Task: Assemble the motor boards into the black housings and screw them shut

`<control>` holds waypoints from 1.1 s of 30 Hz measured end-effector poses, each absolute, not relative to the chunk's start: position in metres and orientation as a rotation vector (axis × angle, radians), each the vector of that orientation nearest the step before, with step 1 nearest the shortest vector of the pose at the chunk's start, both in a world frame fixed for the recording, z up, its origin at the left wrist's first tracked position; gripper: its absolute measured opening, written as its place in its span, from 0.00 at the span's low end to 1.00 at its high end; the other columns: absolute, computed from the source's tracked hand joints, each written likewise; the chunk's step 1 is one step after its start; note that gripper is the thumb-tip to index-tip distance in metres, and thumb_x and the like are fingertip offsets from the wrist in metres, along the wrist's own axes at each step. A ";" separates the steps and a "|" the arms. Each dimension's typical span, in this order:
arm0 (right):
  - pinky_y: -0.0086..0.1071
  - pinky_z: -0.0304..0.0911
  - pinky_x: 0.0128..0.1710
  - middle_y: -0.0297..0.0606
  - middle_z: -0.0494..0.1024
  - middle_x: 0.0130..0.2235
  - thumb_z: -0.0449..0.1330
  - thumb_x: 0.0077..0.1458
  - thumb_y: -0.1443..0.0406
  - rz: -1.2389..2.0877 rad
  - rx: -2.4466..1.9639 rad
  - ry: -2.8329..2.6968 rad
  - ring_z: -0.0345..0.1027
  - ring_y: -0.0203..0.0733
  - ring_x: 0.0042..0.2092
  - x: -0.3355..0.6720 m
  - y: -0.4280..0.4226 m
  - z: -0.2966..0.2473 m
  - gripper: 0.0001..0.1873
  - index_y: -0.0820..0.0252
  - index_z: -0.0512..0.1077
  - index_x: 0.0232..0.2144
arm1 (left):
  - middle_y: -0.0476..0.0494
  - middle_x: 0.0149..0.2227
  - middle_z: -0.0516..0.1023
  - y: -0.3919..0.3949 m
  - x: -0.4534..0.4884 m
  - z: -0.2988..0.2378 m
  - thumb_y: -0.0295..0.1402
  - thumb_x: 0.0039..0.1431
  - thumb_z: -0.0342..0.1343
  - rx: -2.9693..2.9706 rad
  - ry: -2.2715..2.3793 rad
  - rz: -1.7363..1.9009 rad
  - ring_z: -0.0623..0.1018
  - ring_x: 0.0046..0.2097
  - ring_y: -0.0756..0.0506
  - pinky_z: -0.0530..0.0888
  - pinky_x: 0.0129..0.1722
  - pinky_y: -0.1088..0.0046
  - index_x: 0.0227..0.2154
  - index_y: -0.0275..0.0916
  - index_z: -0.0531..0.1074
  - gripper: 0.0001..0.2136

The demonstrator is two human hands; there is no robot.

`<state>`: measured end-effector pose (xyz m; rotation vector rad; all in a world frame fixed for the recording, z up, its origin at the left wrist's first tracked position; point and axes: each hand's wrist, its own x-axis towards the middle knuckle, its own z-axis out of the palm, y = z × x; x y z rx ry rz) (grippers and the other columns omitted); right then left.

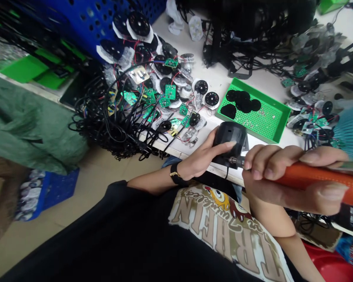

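The white counter carries wired green circuit boards. The left hand grasps a round black plastic housing; the right hand clenches an orange-handled screwdriver, its long axis aimed at the housing's lower side.

A green tray holds black discs on the counter, beside wired circuit boards and a blue crate.

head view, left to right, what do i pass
green cloth → black cable bundle → green circuit board → green perforated tray → teal basket
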<state>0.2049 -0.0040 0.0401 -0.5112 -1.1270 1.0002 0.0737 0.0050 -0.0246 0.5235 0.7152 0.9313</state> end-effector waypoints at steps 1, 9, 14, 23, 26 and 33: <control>0.35 0.67 0.22 0.27 0.70 0.24 0.59 0.63 0.58 0.969 -0.506 -1.131 0.64 0.38 0.20 0.203 -0.006 0.040 0.08 0.54 0.74 0.40 | 0.39 0.65 0.71 0.005 0.074 -0.025 0.40 0.59 0.66 0.516 0.719 0.941 0.65 0.69 0.33 0.63 0.68 0.55 0.64 0.42 0.63 0.32; 0.31 0.62 0.17 0.23 0.65 0.19 0.60 0.61 0.55 0.915 -0.505 -1.136 0.57 0.35 0.15 0.191 0.000 0.036 0.08 0.50 0.69 0.35 | 0.41 0.67 0.67 0.005 0.070 -0.036 0.40 0.59 0.67 0.677 0.795 1.053 0.66 0.68 0.37 0.62 0.68 0.61 0.66 0.44 0.60 0.35; 0.31 0.61 0.17 0.21 0.64 0.19 0.64 0.63 0.52 0.884 -0.525 -1.153 0.55 0.35 0.14 0.187 0.007 0.023 0.10 0.46 0.70 0.37 | 0.41 0.61 0.73 -0.001 0.072 -0.038 0.42 0.59 0.65 0.587 0.847 1.026 0.68 0.66 0.35 0.63 0.66 0.57 0.61 0.43 0.64 0.30; 0.33 0.63 0.19 0.24 0.66 0.20 0.63 0.64 0.56 0.931 -0.425 -1.205 0.59 0.38 0.17 0.186 -0.008 0.021 0.10 0.48 0.73 0.46 | 0.42 0.63 0.73 -0.007 0.065 -0.025 0.41 0.61 0.65 0.587 0.852 0.883 0.69 0.66 0.35 0.64 0.67 0.58 0.63 0.43 0.63 0.30; 0.32 0.63 0.17 0.23 0.65 0.19 0.60 0.63 0.57 0.914 -0.392 -1.211 0.57 0.37 0.15 0.187 -0.008 0.019 0.10 0.48 0.73 0.46 | 0.42 0.64 0.73 -0.007 0.064 -0.027 0.41 0.60 0.65 0.574 0.871 0.860 0.69 0.67 0.35 0.65 0.66 0.58 0.64 0.44 0.62 0.32; 0.30 0.63 0.19 0.23 0.62 0.20 0.60 0.65 0.56 0.635 -0.701 -0.997 0.55 0.34 0.16 0.208 0.014 0.041 0.08 0.52 0.72 0.41 | 0.40 0.56 0.79 -0.001 0.055 -0.055 0.40 0.51 0.70 0.465 0.832 0.930 0.76 0.60 0.35 0.73 0.59 0.59 0.55 0.39 0.73 0.28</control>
